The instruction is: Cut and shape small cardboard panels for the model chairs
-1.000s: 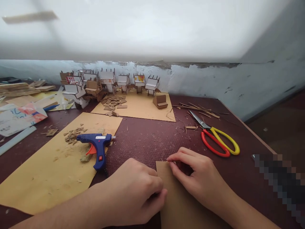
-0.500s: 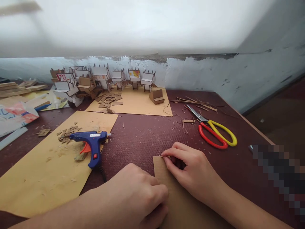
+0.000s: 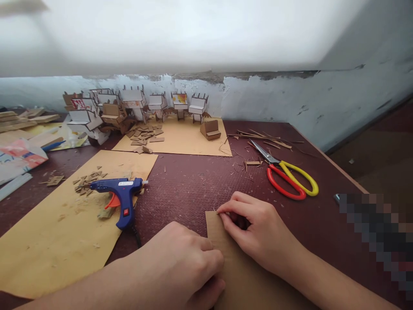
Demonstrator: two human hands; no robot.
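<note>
A flat piece of brown cardboard (image 3: 245, 280) lies at the bottom centre, between and partly under my hands. My left hand (image 3: 193, 265) rests on its left edge with the fingers curled; what the fingertips hold, if anything, is hidden. At the cardboard's top edge my right hand (image 3: 248, 219) has thumb and forefinger pinched together, and whatever is between them is too small to name. Beyond my left hand a blue glue gun (image 3: 124, 193) lies on yellow card. Scissors with red and yellow handles (image 3: 285, 176) lie half open past my right hand.
Small cardboard models (image 3: 135, 103) line the wall at the back left. Cardboard scraps (image 3: 145, 135) and a small folded piece (image 3: 211, 130) sit on a yellow sheet (image 3: 193, 144). Thin strips (image 3: 267, 137) lie behind the scissors. Wood sticks (image 3: 19, 122) are at the far left.
The whole view has shifted slightly, so things appear a little further left. Both hands keep nearly the same pose on the cardboard.
</note>
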